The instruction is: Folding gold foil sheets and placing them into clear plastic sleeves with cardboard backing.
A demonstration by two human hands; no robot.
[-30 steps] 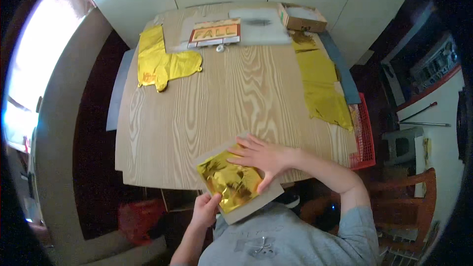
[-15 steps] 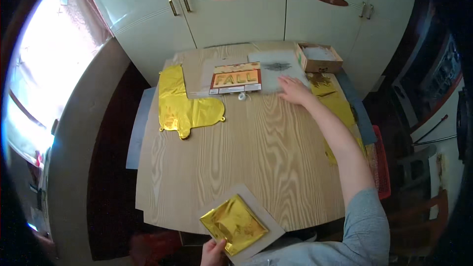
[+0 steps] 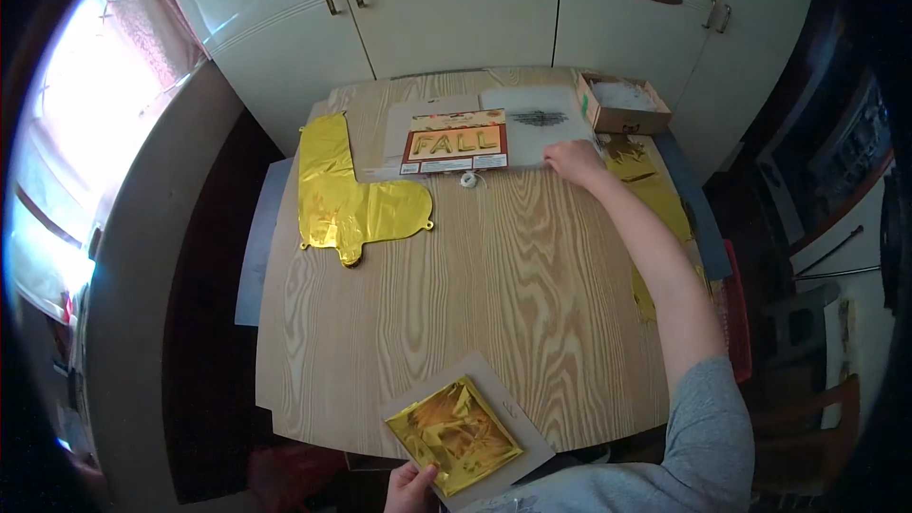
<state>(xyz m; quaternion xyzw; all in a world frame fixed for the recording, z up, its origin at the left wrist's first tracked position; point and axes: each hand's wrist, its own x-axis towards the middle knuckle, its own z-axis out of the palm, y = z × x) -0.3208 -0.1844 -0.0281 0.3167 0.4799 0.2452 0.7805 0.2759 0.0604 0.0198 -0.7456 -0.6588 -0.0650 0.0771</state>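
Note:
My left hand [image 3: 410, 488] grips the near corner of a grey cardboard sheet [image 3: 508, 400] at the table's near edge. A folded gold foil piece [image 3: 453, 433] lies on that cardboard. My right arm stretches across the wooden table [image 3: 475, 275], and my right hand [image 3: 573, 161] rests on the edge of a clear plastic bag [image 3: 537, 123] at the far side, fingers curled on it. Next to the bag lies a flat package card with gold letters [image 3: 454, 141]. A small white object [image 3: 467, 180] sits just before it.
A flat gold foil balloon [image 3: 347, 199] lies at the far left of the table. An open cardboard box [image 3: 622, 104] stands at the far right corner, with more gold foil [image 3: 651, 185] along the right edge. White cupboard doors [image 3: 456, 9] stand behind. A red crate [image 3: 736, 313] sits right of the table.
My right hand left the foil on the cardboard and reached to the far side, onto the plastic bag. The view tilted up toward the cupboards. My left hand stays on the cardboard.

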